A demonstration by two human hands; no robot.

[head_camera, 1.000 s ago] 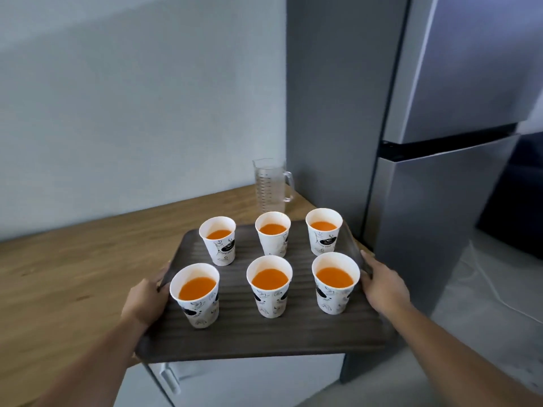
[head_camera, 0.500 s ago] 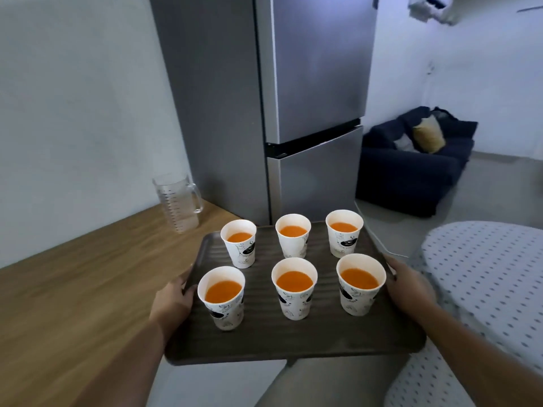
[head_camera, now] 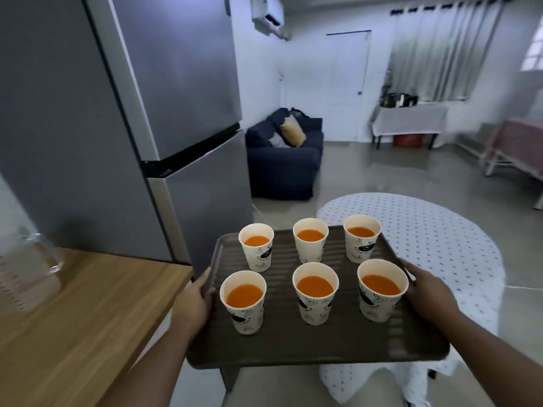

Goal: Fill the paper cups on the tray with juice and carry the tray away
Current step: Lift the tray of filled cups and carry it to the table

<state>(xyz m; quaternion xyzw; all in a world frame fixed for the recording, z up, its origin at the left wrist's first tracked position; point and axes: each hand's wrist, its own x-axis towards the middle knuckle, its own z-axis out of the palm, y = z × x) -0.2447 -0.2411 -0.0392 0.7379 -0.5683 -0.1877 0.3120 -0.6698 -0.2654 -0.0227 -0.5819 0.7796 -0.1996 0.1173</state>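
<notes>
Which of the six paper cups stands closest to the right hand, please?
The front-row cup at the tray's right edge; the right hand nearly touches it.

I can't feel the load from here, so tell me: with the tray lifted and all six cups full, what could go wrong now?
1. The six paper cups stand loose on the tray with juice well up inside; a tilt or jolt could slop it over or tip one.
2. Left hand and right hand grip only the side rims, so one slip would likely tilt everything.
3. The dotted table lies right ahead, the fridge close left; a bump is possible.
</notes>
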